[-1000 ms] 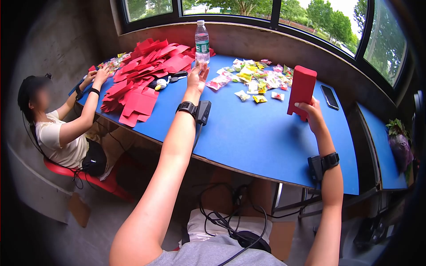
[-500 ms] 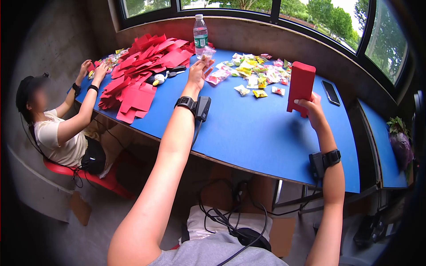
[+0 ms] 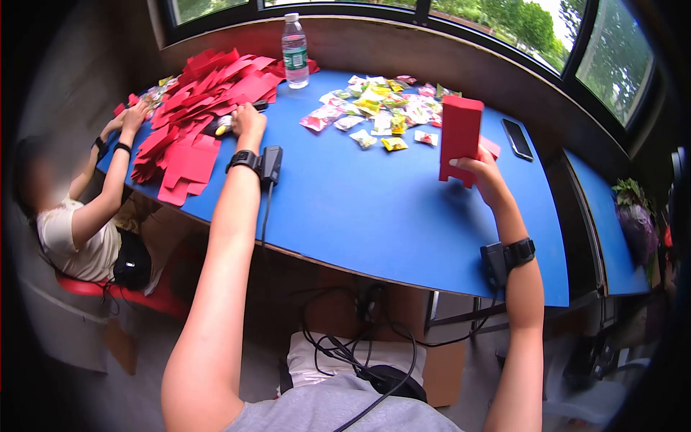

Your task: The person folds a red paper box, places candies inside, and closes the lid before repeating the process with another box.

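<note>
My right hand (image 3: pixel 482 173) is closed around an upright red paper box (image 3: pixel 461 133), with the thumb on its near face. A smaller red flap shows behind the fingers. On the left, my left hand (image 3: pixel 249 125) is low over the table beside the pile of flat red cartons (image 3: pixel 209 90). Its fingers are curled, and what they hold, if anything, is hidden. A small white and yellow item (image 3: pixel 224 125) lies against that hand, and a dark object (image 3: pixel 260 105) pokes out behind it. Between my hands, farther back, lies a heap of wrapped candies (image 3: pixel 389 108).
A water bottle (image 3: pixel 294 54) stands behind the cartons. A phone (image 3: pixel 517 140) lies at the right of the blue table (image 3: pixel 345 209). To the left sits another person (image 3: pixel 79 223), hands at small packets beyond the cartons. Cables (image 3: pixel 360 353) hang over my lap.
My left hand has moved left and down from near the bottle to beside the carton pile. The clear packet it held is out of sight. My right hand still holds the red box.
</note>
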A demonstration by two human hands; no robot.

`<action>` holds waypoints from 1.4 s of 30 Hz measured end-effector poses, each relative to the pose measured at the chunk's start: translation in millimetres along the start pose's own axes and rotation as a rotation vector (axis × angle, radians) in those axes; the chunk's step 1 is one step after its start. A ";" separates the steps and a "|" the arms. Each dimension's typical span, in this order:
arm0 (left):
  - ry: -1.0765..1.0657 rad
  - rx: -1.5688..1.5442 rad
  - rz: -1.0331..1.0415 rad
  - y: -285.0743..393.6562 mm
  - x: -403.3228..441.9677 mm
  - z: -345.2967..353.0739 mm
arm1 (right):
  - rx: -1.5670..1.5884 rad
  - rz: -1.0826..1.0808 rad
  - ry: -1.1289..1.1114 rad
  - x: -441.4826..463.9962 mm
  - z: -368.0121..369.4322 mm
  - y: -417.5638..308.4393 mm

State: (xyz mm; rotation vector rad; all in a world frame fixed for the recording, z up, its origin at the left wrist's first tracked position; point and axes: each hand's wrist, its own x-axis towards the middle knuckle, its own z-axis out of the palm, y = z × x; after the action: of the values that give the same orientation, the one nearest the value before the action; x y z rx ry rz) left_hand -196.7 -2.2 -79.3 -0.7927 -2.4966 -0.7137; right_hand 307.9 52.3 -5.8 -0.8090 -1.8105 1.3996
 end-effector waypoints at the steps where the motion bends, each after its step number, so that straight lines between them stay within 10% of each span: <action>1: -0.031 0.041 -0.021 0.7 3.6 -2.6 | 0.009 0.023 -0.053 -1.8 2.1 -1.4; 10: -0.303 0.334 -0.018 -25.7 18.1 -48.7 | -0.099 0.169 -0.285 -4.3 2.9 -5.4; 24: 0.037 0.201 0.256 -21.2 18.1 -68.0 | -0.053 0.219 -0.328 0.4 0.1 5.7; 31: 0.093 -0.270 0.682 95.7 41.4 -138.5 | 0.014 0.251 -0.364 8.4 -5.7 8.7; 36: -0.504 -0.694 1.063 246.6 52.1 -168.8 | 0.055 0.254 -0.366 7.4 -7.3 12.8; 42: -0.932 -0.688 0.999 437.3 -21.1 -167.9 | 0.118 0.159 -0.445 9.5 -9.0 18.5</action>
State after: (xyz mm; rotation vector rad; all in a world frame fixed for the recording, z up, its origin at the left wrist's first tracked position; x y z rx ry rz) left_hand 130.1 199.8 189.4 -2.8433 -1.9106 -0.8998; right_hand 311.1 68.9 -20.9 -0.6249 -1.9954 1.8889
